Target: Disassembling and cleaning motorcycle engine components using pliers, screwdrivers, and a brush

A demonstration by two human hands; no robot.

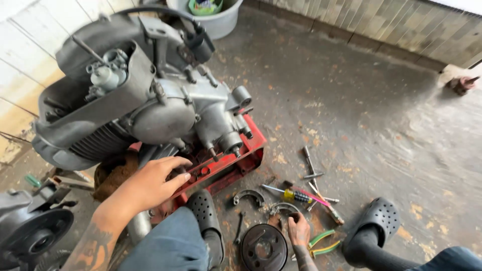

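Head view, only one there is. Person sits on the concrete floor (pixel 361 100), legs out, black perforated clogs on both feet (pixel 203 208).

Left hand (pixel 158 180) reaches up under the engine (pixel 145 95), fingers curled against the red stand (pixel 241 160) and the underside of the casing. Looks like it's pressing or gripping something there, but can't tell what, the fingertips are hidden in shadow. Engine is a grey, grimy block with cooling fins at lower left and a carburettor (pixel 105 75) on top, sitting tilted on that red stand.

Right hand (pixel 297 228) is down on the floor between the legs, fingers bent around a small dark part next to a curved brake shoe (pixel 282 207). Grip is partly hidden; closed on something small, can't tell exactly what. Just beside it, touching the wrist side, a round brake drum (pixel 262 247) lies flat.

Second brake shoe (pixel 249 194) lies near the left clog. Right of the hand: yellow-handled screwdriver (pixel 288 194), a T-handle wrench (pixel 310 163), green-yellow pliers handles (pixel 321 243).

Top edge: grey bucket (pixel 221 20) by the wall. Bottom left: a wheel with black hub (pixel 35 236).
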